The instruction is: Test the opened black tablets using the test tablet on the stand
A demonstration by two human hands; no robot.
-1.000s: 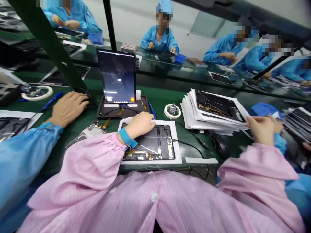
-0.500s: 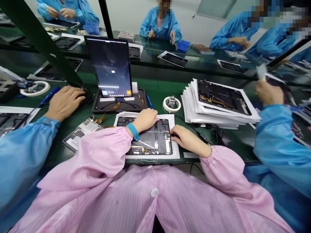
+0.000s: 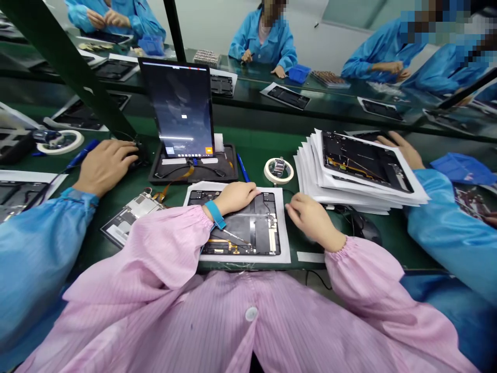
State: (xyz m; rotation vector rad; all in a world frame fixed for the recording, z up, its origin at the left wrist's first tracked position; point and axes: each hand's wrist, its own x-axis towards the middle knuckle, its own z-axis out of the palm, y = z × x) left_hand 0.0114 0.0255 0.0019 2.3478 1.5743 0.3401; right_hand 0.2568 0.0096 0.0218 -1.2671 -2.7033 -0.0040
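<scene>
My left hand [image 3: 238,197] lies across the upper part of an opened tablet housing [image 3: 233,228], fingers stretched out and holding nothing. The black housing has orange ribbon cables and small boards inside, and rests on a white sheet [image 3: 285,254]. To the right of the sheet, just above the bench, is my right hand [image 3: 314,220]. Its fingers are curled together; what they hold, if anything, is hidden. A thin dark cable passes behind that hand. Left of the housing lies a screen panel with exposed circuitry [image 3: 130,215], partly under my left sleeve.
A lit tablet screen [image 3: 184,114] stands in a black tray [image 3: 157,173]. A tape roll [image 3: 267,171], a blue pen [image 3: 243,168], a mouse [image 3: 365,228] and stacked housings with paper [image 3: 310,176] surround the work. Co-workers' hands [image 3: 106,163] reach in from both sides.
My right hand has drawn back from the housing's right edge, where it was pinching something dark. My left hand stays put. The right co-worker's hand has moved behind the stack.
</scene>
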